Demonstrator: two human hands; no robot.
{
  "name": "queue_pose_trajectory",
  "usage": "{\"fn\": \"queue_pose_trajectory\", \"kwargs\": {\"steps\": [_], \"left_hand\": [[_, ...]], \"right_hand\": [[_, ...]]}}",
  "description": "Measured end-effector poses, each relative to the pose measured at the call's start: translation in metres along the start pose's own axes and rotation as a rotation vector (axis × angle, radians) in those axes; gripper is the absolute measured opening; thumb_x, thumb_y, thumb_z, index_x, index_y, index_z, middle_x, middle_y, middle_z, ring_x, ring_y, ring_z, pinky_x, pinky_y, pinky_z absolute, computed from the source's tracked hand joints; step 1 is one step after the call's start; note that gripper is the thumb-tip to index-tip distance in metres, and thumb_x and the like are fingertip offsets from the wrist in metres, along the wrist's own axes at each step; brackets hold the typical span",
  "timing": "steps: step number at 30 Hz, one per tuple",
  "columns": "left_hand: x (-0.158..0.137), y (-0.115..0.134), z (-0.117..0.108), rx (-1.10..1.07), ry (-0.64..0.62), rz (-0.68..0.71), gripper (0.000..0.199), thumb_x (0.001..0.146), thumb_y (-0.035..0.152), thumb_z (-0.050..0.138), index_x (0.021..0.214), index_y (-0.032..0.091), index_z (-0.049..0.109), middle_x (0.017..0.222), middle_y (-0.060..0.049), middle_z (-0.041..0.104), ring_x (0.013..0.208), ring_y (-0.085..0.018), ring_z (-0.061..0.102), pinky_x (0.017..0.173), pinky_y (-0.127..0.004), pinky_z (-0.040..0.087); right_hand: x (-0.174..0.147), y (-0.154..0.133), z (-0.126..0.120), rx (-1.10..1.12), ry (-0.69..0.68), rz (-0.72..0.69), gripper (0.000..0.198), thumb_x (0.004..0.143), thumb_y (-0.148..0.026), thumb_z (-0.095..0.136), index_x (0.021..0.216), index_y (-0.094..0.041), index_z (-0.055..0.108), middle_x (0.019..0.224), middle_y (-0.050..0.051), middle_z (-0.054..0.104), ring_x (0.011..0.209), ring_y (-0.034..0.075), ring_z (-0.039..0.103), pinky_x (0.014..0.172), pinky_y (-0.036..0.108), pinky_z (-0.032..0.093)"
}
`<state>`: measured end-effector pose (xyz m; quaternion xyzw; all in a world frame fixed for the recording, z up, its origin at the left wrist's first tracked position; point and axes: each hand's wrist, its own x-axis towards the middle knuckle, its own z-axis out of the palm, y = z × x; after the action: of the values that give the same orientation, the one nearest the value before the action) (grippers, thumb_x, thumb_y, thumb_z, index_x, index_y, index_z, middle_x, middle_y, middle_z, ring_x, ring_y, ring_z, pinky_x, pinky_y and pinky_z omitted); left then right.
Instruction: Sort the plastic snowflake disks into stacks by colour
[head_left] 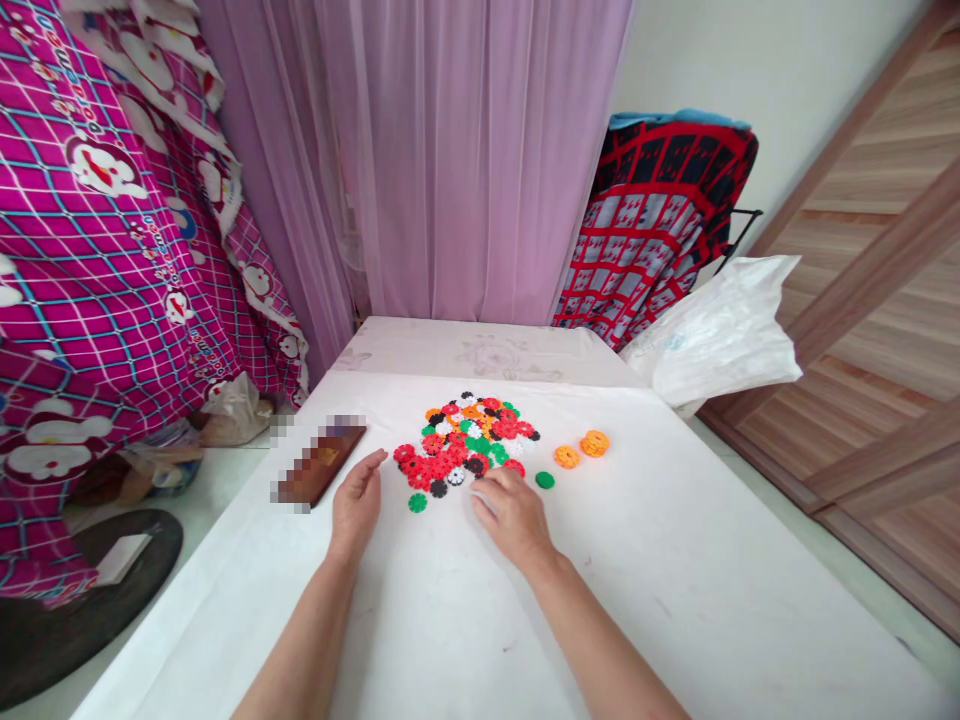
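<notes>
A heap of small notched plastic discs (442, 462) in red, green, orange, black and white lies on the white table. My left hand (358, 503) is just left of the heap, its fingers stretched out and nothing in it. At the heap's near right edge is my right hand (514, 515), its fingers bent and the thumb apart from them; I see no disc between them. A green disc (418, 503) lies loose between my hands. Beyond my right hand are another green disc (545, 481), an orange disc (567, 457) and a small orange stack (595, 444).
A brown case (322, 465), partly pixelated, lies left of my left hand. The table (675, 600) has a white cover. A white plastic bag (724, 335) stands at the far right corner. Purple curtains (465, 160) hang behind, and a wooden wardrobe (877, 330) is on the right.
</notes>
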<state>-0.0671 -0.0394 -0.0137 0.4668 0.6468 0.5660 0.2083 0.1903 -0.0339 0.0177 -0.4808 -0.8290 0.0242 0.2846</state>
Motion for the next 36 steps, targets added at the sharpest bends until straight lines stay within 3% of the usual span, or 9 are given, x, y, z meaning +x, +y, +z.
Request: {"fn": "queue_pose_trajectory", "kwargs": {"steps": [3,6,14,19,22,25,27,31,36], "left_hand": [[0.0,-0.001,0.0,-0.014,0.005,-0.006,0.034,0.085,0.033,0.046,0.107,0.02,0.069,0.119,-0.007,0.07,0.116,-0.021,0.062,0.109,-0.042,0.041],[0.0,-0.001,0.001,-0.03,0.002,-0.008,0.034,0.085,0.033,0.046,0.108,0.02,0.068,0.119,-0.007,0.07,0.116,-0.021,0.062,0.108,-0.042,0.042],[-0.001,0.001,0.002,-0.046,-0.027,-0.015,0.034,0.084,0.035,0.05,0.108,0.019,0.068,0.119,-0.008,0.07,0.116,-0.022,0.062,0.109,-0.042,0.041],[-0.002,0.004,0.0,-0.04,-0.033,-0.024,0.035,0.083,0.035,0.052,0.109,0.02,0.069,0.12,-0.008,0.07,0.116,-0.023,0.062,0.109,-0.043,0.041],[-0.003,0.005,0.0,-0.038,-0.037,-0.016,0.034,0.082,0.036,0.052,0.108,0.022,0.069,0.12,-0.007,0.07,0.117,-0.023,0.062,0.109,-0.043,0.04],[-0.002,0.005,0.0,-0.029,-0.043,-0.005,0.034,0.082,0.037,0.052,0.108,0.022,0.069,0.12,-0.006,0.07,0.117,-0.023,0.061,0.11,-0.043,0.04],[-0.001,0.003,0.0,-0.012,-0.046,-0.004,0.035,0.081,0.038,0.053,0.107,0.022,0.069,0.12,-0.007,0.07,0.116,-0.023,0.062,0.109,-0.043,0.04],[-0.001,0.001,0.0,0.031,-0.038,0.004,0.037,0.081,0.042,0.052,0.108,0.023,0.069,0.12,-0.006,0.07,0.112,-0.023,0.064,0.107,-0.042,0.043],[-0.001,0.0,0.0,0.06,-0.039,0.01,0.038,0.08,0.043,0.052,0.108,0.023,0.069,0.12,-0.006,0.07,0.11,-0.023,0.065,0.106,-0.042,0.044]], "right_hand": [[0.018,-0.044,0.013,0.013,-0.169,-0.118,0.019,0.089,-0.026,0.056,0.099,-0.031,0.072,0.094,0.002,0.065,0.089,0.017,0.057,0.077,0.026,0.044],[0.03,-0.067,0.024,-0.017,-0.269,-0.106,0.019,0.088,-0.037,0.06,0.1,-0.029,0.072,0.093,0.003,0.064,0.09,0.019,0.057,0.076,0.028,0.045],[0.018,-0.065,0.025,0.014,-0.296,0.074,0.015,0.083,-0.031,0.064,0.096,-0.026,0.067,0.097,0.002,0.065,0.094,0.018,0.06,0.078,0.027,0.045],[-0.008,-0.034,0.016,0.065,-0.221,0.173,0.011,0.077,-0.024,0.063,0.089,-0.023,0.064,0.089,0.002,0.066,0.086,0.017,0.061,0.074,0.026,0.045],[-0.022,0.006,0.007,0.135,-0.041,0.276,0.015,0.077,-0.024,0.057,0.09,-0.022,0.064,0.083,0.001,0.067,0.074,0.015,0.061,0.072,0.026,0.046],[-0.028,0.05,-0.009,0.184,0.223,0.432,0.025,0.079,-0.038,0.054,0.093,-0.021,0.065,0.084,0.003,0.068,0.069,0.015,0.06,0.072,0.028,0.047],[-0.027,0.073,-0.016,0.189,0.305,0.509,0.031,0.078,-0.045,0.053,0.093,-0.02,0.065,0.084,0.004,0.069,0.069,0.017,0.06,0.072,0.03,0.048],[-0.025,0.092,-0.016,0.182,0.265,0.542,0.035,0.076,-0.05,0.053,0.091,-0.022,0.066,0.086,0.004,0.069,0.073,0.019,0.061,0.072,0.031,0.047],[-0.02,0.093,-0.008,0.118,0.183,0.478,0.027,0.079,-0.04,0.052,0.093,-0.022,0.065,0.088,0.004,0.068,0.081,0.019,0.061,0.077,0.031,0.046]]}}
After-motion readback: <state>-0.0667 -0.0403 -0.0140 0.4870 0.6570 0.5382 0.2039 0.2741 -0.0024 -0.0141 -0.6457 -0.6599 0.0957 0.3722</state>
